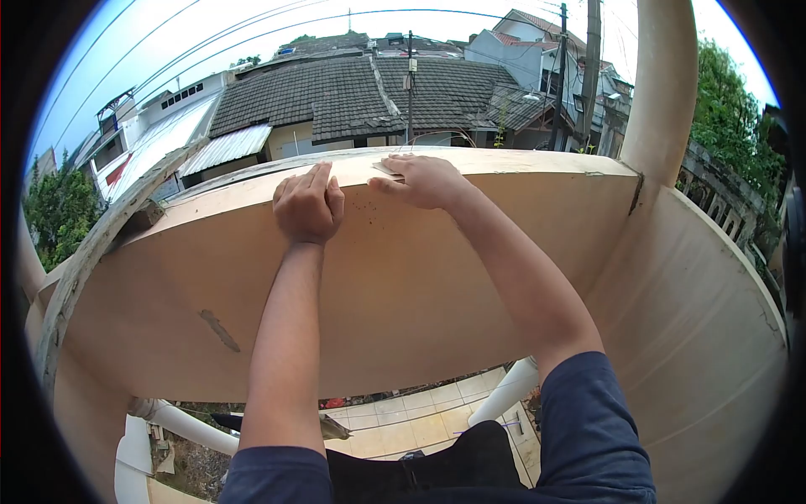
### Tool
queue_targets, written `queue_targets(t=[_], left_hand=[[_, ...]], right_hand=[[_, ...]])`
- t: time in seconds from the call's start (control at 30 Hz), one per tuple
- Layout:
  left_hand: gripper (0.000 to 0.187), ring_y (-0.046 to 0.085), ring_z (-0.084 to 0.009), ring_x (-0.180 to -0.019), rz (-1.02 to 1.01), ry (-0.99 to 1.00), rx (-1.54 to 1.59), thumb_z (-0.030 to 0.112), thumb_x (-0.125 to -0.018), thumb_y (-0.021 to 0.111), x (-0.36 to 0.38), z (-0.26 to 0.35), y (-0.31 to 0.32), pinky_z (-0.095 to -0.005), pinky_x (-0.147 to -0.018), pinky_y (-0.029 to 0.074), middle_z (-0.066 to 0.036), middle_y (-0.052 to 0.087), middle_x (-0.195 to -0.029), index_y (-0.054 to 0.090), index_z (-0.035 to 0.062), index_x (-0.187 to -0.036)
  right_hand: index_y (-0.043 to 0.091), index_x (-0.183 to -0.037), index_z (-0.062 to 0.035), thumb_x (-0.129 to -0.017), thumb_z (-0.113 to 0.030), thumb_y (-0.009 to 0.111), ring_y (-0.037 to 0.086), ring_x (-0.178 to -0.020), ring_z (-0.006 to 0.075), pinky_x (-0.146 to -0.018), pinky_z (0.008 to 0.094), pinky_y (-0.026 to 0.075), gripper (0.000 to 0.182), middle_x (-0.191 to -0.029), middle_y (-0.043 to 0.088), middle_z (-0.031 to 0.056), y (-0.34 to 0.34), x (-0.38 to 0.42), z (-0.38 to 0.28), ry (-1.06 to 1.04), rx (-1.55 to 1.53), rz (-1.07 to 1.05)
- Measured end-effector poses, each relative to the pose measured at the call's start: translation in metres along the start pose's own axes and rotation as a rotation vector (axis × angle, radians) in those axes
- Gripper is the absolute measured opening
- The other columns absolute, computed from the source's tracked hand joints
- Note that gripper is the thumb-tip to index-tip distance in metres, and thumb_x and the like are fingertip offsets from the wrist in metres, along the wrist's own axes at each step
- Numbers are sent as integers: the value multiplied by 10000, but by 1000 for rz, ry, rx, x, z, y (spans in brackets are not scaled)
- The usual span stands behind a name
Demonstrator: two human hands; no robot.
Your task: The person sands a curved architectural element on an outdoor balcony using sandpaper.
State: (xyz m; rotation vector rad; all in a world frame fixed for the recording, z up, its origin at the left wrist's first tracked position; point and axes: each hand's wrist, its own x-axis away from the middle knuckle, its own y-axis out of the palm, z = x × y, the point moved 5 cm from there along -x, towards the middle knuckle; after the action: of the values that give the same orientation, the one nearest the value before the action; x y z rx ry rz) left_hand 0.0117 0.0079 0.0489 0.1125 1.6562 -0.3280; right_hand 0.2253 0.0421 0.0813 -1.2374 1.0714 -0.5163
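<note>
A cream-painted parapet wall (470,277) curves in front of me, with a flat top ledge (520,162). My left hand (309,206) rests against its upper edge, fingers bent over the ledge and pressed together, thumb alongside. To the right of it, my right hand (424,181) lies palm down on the ledge. Its fingers press a small, pale flat piece, which looks like sandpaper (389,171), against the top surface; most of that piece is hidden under the hand. Small dark specks dot the wall face just below, between the hands.
A worn wooden pole (101,244) slants up at the left, near a dark block (144,217) on the ledge. A round column (662,84) rises at the right. Far below are a tiled floor (403,420) and white pipes (508,391). Tiled roofs (285,97) stand beyond.
</note>
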Motion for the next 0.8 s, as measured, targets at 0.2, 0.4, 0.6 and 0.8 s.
queue_targets(t=[0.2,0.4,0.6,0.8], left_hand=[[358,761,-275,-946,-25,-47,62,290,-934,588,0,1,-2,-416,-966,527,-69,818,-1108,801,124,-1168],[383,749,-266,-951,-6,-16,29,300,-948,586,0,3,-3,-415,-963,520,-64,817,-1086,784,139,-1234],[374,718,-259,-913,-12,2,8,318,-974,563,4,4,-2,-413,-939,493,-40,794,-1018,782,155,-1230],[355,702,-261,-903,-22,-8,0,330,-968,566,5,3,-1,-417,-921,482,-27,773,-977,784,158,-1189]], right_hand=[[498,-1613,-125,-956,-889,383,430,-1556,248,-1258,404,383,1014,-1658,503,78,3,-3,-8,98,34,27],[474,-1635,-177,-669,-1022,602,405,-1572,222,-1264,385,375,1290,-1693,460,40,-2,-3,-9,186,51,-54],[555,-1585,-196,-600,-988,705,501,-1509,239,-1232,384,406,1273,-1624,553,45,-3,0,-11,220,-11,20],[550,-1588,-193,-607,-981,709,497,-1512,245,-1226,385,412,1269,-1628,546,64,-1,-2,-8,212,-18,22]])
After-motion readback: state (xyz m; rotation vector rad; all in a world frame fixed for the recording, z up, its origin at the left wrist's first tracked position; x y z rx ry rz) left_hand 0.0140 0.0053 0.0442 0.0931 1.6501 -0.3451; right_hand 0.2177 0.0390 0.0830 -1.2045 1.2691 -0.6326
